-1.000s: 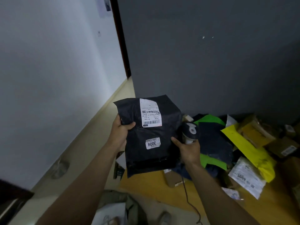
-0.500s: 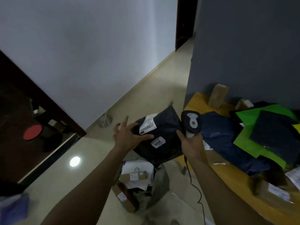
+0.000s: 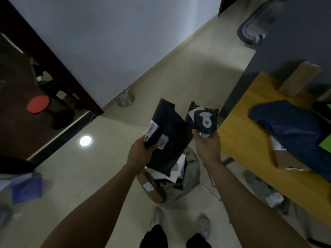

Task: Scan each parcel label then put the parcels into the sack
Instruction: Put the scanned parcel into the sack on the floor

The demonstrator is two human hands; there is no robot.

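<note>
Left hand (image 3: 141,153) grips the black parcel (image 3: 170,136) by its lower-left edge, thumb beside the white label (image 3: 151,130). A "3004" sticker (image 3: 162,144) sits next to that. The parcel hangs tilted right over the open mouth of the sack (image 3: 194,167) on the floor, not yet let go. Can't tell from this view if this label got scanned; held over the sack, it looks like the drop step.

The sack already holds a cardboard box (image 3: 152,187) and a white parcel (image 3: 172,173), so part of the job is done. Right hand (image 3: 208,147) is wrapped round the scanner (image 3: 205,122) handle, head up, not aimed at the label. The hands are apart, each clamped on its own thing.

Left to do: a blue parcel (image 3: 290,129), a brown box (image 3: 286,160) under it, an upright carton (image 3: 299,77) and a bit of green parcel (image 3: 326,142) are on the bench. More may lie out of frame.

Room: dark doorway on the left with a red round thing (image 3: 38,105) inside, blurry purple-blue item (image 3: 26,187) low left. Pale glossy floor (image 3: 71,176) with a lamp reflection (image 3: 85,140), and a white wall (image 3: 107,42) behind. The person's shoes (image 3: 204,224) show at the bottom. The yellow wooden bench (image 3: 247,140) is on the right against a grey partition (image 3: 295,33).
</note>
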